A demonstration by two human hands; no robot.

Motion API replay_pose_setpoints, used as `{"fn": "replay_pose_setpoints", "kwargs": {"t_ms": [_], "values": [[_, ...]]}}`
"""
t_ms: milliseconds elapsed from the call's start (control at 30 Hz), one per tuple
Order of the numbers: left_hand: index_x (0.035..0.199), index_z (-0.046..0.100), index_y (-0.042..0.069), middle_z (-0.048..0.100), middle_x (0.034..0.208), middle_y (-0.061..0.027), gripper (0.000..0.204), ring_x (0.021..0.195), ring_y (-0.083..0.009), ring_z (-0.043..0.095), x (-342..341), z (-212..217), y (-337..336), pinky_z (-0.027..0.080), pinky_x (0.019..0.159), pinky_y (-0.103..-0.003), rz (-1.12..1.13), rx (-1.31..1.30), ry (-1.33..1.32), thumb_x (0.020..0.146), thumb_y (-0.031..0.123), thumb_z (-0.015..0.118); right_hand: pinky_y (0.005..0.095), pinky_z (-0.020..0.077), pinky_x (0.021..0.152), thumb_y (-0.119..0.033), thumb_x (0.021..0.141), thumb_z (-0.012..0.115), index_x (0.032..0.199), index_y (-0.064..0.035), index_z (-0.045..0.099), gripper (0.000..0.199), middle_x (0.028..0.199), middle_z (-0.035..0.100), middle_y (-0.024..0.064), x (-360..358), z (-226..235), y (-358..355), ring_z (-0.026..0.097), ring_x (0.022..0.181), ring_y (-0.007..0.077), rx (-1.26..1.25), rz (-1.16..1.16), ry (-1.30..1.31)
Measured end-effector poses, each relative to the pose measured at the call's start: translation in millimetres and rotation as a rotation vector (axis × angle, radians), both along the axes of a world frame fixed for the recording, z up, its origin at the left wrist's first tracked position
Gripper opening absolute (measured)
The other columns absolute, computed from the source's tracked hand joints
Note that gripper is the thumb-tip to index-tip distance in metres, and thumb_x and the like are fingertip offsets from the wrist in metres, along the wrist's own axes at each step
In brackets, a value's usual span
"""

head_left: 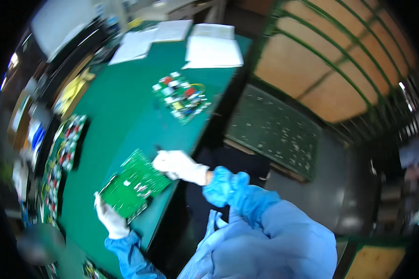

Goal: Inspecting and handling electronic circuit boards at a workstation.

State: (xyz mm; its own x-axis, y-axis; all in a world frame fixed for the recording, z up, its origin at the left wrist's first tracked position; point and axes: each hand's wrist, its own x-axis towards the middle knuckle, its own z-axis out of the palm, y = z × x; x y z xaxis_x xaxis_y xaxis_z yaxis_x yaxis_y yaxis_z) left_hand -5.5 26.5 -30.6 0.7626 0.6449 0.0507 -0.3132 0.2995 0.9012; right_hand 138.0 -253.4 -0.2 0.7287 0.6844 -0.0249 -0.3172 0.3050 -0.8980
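Observation:
A green circuit board (130, 186) is tilted above the green tabletop, its solder side with many small pale points facing up. My left hand (111, 219), in a white glove, grips the board's near left edge, thumb along the rim. At the board's right corner is my gloved right hand (178, 166), its fingers curled together. A small dark tip shows past its fingers, too blurred to name. Farther up the table lies another circuit board (181, 97), parts side up, with red, white and yellow components and a yellow wire.
Several populated boards (70, 144) line the table's left side. Behind them are boxes with a yellow cloth (74, 93). White papers (214, 49) lie at the far end. To the right, beyond the table edge, stand a dark green speckled platform (274, 130) and a green-barred frame (330, 56).

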Motion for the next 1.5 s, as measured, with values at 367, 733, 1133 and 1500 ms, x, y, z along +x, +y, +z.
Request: {"fn": "replay_pose_setpoints", "kwargs": {"t_ms": [367, 733, 1133, 1500], "values": [[0.140, 0.042, 0.002, 0.040, 0.146, -0.0144, 0.045, 0.132, -0.0256, 0.040, 23.7, 37.5, -53.1, 0.026, 0.114, -0.041, 0.120, 0.514, 0.171, 0.102, 0.027, 0.040, 0.0244, 0.0373, 0.046, -0.026, 0.092, 0.063, 0.085, -0.0047, 0.057, 0.023, 0.072, 0.054, 0.0008, -11.5, 0.1, -5.6, 0.046, 0.052, 0.0066, 0.041, -0.088, -0.097], [0.140, 0.041, 0.003, 0.039, 0.147, -0.0148, 0.046, 0.133, -0.0259, 0.038, 64.5, 84.3, -169.2, 0.025, 0.115, -0.040, -0.012, 0.465, 0.182, 0.102, 0.028, 0.039, 0.0299, 0.0376, 0.046, -0.036, 0.093, 0.053, 0.076, -0.0033, 0.057, 0.037, 0.065, 0.057, 0.0039, -22.5, 48.9, -79.9, 0.047, 0.045, 0.0112, -0.136, -0.140, -0.258], [0.141, 0.041, 0.003, 0.038, 0.148, -0.0151, 0.046, 0.134, -0.0262, 0.036, 76.6, 90.4, -212.4, 0.024, 0.115, -0.040, -0.032, 0.544, 0.230, 0.102, 0.028, 0.037, 0.0269, 0.0358, 0.045, -0.036, 0.093, 0.060, 0.079, -0.0048, 0.057, 0.034, 0.063, 0.050, -0.0001, -3.5, 60.5, -179.3, 0.045, 0.048, 0.0083, -0.059, -0.383, -0.129], [0.132, 0.050, 0.008, 0.051, 0.136, -0.0116, 0.048, 0.119, -0.0253, 0.053, 78.3, 132.1, -269.7, 0.049, 0.093, -0.043, -0.357, 0.068, 0.232, 0.098, 0.041, 0.041, 0.0254, 0.0272, 0.049, -0.039, 0.094, 0.061, 0.070, -0.0144, 0.040, 0.040, 0.065, 0.039, -0.0058, 3.9, 54.7, -214.6, 0.035, 0.054, 0.0047, 0.048, -0.481, 0.062]]}}
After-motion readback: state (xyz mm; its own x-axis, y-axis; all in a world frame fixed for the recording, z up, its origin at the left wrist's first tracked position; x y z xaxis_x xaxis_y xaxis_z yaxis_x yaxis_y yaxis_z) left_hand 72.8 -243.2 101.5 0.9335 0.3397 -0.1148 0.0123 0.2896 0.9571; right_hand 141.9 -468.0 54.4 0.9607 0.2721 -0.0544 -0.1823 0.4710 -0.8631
